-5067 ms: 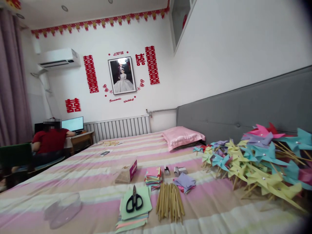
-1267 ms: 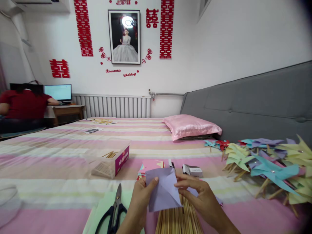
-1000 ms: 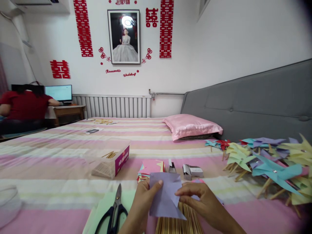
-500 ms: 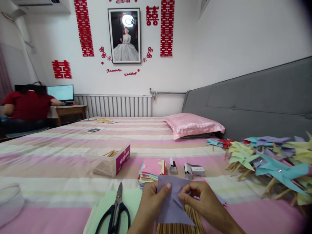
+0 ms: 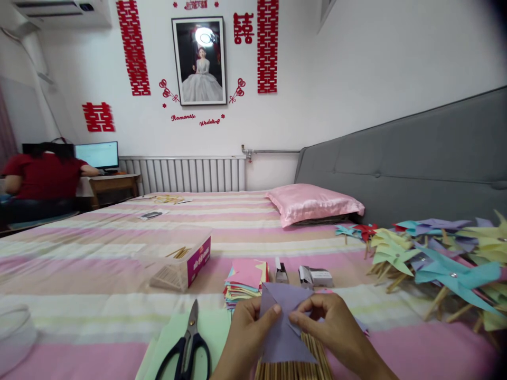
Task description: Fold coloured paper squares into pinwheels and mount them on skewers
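Observation:
Both hands hold one lilac paper square (image 5: pixel 282 332) above a bundle of thin wooden sticks (image 5: pixel 312 359) on the striped bed. My left hand (image 5: pixel 247 338) pinches its left edge with the thumb on top. My right hand (image 5: pixel 335 330) pinches a folded corner flap near the sheet's middle. Black-handled scissors (image 5: pixel 186 345) lie on green paper (image 5: pixel 216 327) just left of my left hand. A stack of coloured paper squares (image 5: pixel 244 279) sits right behind the hands.
A heap of finished paper pinwheels (image 5: pixel 435 258) fills the bed's right side. A small stapler (image 5: pixel 281 272), staple boxes (image 5: pixel 315 276), a clear box with a magenta label (image 5: pixel 182 261), a clear lid (image 5: pixel 13 332) and a pink pillow (image 5: pixel 312 203) lie around. A person in red (image 5: pixel 41 179) sits at a far desk.
The hands came into view with the lilac sheet and lowered it toward the sticks. My right fingers have drawn a corner flap in toward the middle.

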{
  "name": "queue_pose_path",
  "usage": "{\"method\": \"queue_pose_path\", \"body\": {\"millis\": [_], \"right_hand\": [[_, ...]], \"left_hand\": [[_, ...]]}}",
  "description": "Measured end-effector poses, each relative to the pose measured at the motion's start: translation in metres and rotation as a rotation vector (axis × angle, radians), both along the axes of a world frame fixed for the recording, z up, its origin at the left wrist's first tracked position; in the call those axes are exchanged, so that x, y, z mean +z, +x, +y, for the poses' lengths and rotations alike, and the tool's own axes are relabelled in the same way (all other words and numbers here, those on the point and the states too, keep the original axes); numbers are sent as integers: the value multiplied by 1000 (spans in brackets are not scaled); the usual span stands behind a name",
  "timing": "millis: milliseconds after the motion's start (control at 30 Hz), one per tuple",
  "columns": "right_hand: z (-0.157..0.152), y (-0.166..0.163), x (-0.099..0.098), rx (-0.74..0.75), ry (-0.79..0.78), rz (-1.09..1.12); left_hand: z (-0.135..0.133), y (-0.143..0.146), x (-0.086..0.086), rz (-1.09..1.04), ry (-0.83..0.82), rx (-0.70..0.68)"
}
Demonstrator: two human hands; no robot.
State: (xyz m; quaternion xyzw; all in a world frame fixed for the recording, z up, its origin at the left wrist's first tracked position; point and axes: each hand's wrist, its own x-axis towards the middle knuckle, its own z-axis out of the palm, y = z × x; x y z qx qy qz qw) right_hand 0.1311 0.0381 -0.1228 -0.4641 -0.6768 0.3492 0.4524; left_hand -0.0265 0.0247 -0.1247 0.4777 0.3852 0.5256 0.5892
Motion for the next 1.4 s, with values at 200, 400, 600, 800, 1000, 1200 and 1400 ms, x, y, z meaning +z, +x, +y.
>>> {"method": "queue_pose_path", "body": {"millis": [200, 400, 600, 800, 1000, 1200, 1400], "right_hand": [[-2, 1, 4, 1, 18, -90], [-3, -1, 6, -44, 33, -125], [-4, -5, 7, -82, 131, -103], [-3, -1, 6, -2, 82, 18], [3, -1, 2, 145, -90, 362], [1, 1, 6, 279, -178, 435], [4, 0, -1, 267, -171, 438]], "left_hand": [[-1, 0, -1, 15, 33, 11], [0, 1, -2, 37, 36, -8], [-1, 3, 1, 77, 57, 37], [0, 3, -4, -13, -6, 1], [6, 6, -17, -96, -45, -1], [13, 2, -32, -73, -11, 13], [10, 4, -28, -146, 2, -31]]}}
